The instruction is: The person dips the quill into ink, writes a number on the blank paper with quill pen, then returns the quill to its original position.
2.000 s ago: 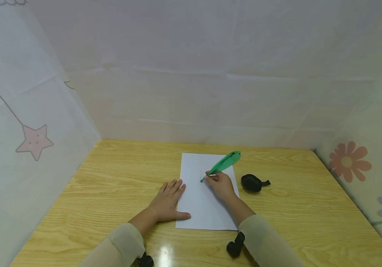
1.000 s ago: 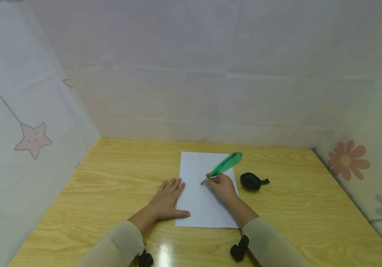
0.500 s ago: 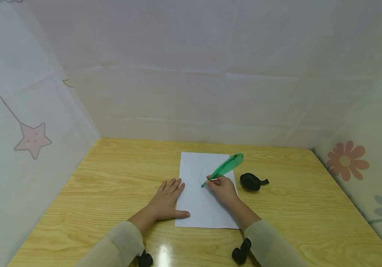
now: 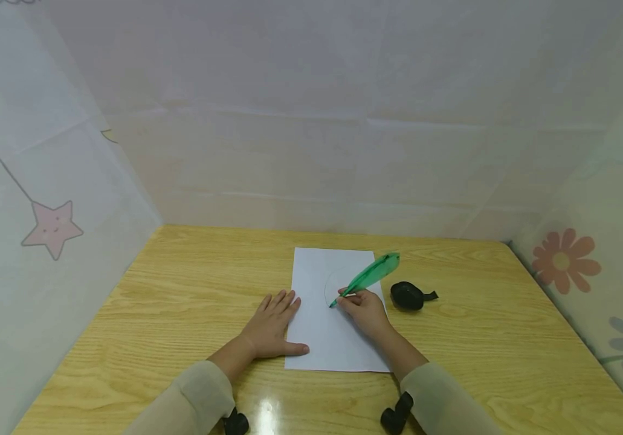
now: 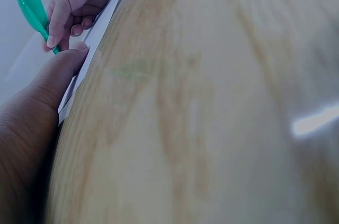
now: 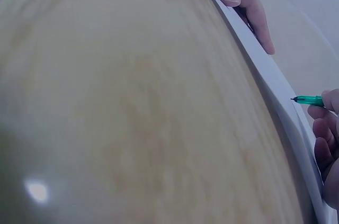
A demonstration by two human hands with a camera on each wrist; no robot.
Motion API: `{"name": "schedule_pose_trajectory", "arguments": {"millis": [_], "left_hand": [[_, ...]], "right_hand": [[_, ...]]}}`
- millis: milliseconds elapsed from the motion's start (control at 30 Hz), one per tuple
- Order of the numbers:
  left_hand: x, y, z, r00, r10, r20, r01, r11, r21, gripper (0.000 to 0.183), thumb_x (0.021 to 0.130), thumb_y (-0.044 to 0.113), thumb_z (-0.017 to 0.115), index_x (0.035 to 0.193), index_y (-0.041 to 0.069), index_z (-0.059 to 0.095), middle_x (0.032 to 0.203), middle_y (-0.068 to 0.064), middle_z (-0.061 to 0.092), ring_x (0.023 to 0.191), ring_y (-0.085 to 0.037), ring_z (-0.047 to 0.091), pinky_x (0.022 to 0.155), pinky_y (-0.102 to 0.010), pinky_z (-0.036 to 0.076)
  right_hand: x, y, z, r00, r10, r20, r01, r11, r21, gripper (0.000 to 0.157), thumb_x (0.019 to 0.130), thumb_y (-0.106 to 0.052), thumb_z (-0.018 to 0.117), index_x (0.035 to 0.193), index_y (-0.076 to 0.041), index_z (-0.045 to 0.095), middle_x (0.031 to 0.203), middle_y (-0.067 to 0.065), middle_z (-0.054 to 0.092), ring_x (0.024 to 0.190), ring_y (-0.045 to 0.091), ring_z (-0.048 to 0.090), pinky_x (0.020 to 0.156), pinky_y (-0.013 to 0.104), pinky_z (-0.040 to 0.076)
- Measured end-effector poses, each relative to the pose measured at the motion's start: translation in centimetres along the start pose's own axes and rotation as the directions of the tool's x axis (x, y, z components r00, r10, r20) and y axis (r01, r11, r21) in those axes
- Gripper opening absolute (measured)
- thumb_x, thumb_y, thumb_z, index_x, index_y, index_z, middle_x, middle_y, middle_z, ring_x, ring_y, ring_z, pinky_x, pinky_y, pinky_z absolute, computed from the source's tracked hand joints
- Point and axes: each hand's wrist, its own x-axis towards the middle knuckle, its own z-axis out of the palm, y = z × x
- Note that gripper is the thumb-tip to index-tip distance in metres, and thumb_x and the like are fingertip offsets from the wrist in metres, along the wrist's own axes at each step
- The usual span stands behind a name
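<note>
A green feather-shaped pen [image 4: 371, 275] is pinched between the thumb and fingers of my right hand [image 4: 365, 311]. Its dark tip points down and left, at the white sheet of paper [image 4: 322, 344]. A thin curved line shows on the paper, left of and above the pen tip; part of it is hidden by the hand and pen. My left hand [image 4: 270, 329] lies flat with fingers spread, over the paper's left edge and the table. In the right wrist view the pen's green barrel [image 6: 310, 100] and its tip show beside the right fingers.
A black rounded object with a short tab [image 4: 408, 296] lies on the wooden table [image 4: 197, 284], right of the paper. Pale printed sheets [image 4: 316, 157] stand behind and at both sides. Black devices [image 4: 396, 414] are strapped at the wrists.
My right hand and the pen have moved slightly down and toward me across the paper. More of the curved line shows now. My left hand has stayed in place.
</note>
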Motion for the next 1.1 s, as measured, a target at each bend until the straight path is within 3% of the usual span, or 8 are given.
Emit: {"name": "schedule_pose_trajectory", "arguments": {"millis": [333,600,1100], "left_hand": [[0.0,0.0,0.1,1.0,0.001,-0.009,-0.001,1.0,0.015,0.107,0.08,0.075,0.057,0.156,0.008,0.023,0.165,-0.012,0.015,0.154,-0.031,0.011,0.123,-0.054,0.007],[0.0,0.0,0.2,1.0,0.0,-0.018,0.0,1.0,0.011,0.108,0.079,0.075,0.058,0.156,0.008,0.024,0.165,-0.012,0.016,0.154,-0.031,0.011,0.123,-0.054,0.007],[-0.1,0.1,-0.1,1.0,0.005,-0.012,-0.005,1.0,-0.002,0.107,0.08,0.074,0.059,0.156,0.008,0.022,0.165,-0.012,0.014,0.154,-0.031,0.011,0.123,-0.054,0.006]], "right_hand": [[-0.5,0.4,-0.3,1.0,0.011,0.021,-0.011,1.0,0.005,0.023,0.09,-0.012,0.07,0.109,0.001,0.072,0.097,0.015,0.076,0.085,0.004,0.068,0.067,0.014,0.051],[-1.0,0.4,-0.7,1.0,0.014,0.027,-0.015,1.0,0.023,0.026,0.09,-0.013,0.07,0.111,0.003,0.071,0.102,0.017,0.075,0.097,0.018,0.072,0.075,0.018,0.055],[-1.4,0.5,-1.4,0.999,0.027,0.032,-0.028,0.999,0.019,0.023,0.09,-0.01,0.069,0.11,0.0,0.071,0.101,0.015,0.075,0.094,0.013,0.071,0.073,0.017,0.055]]}}
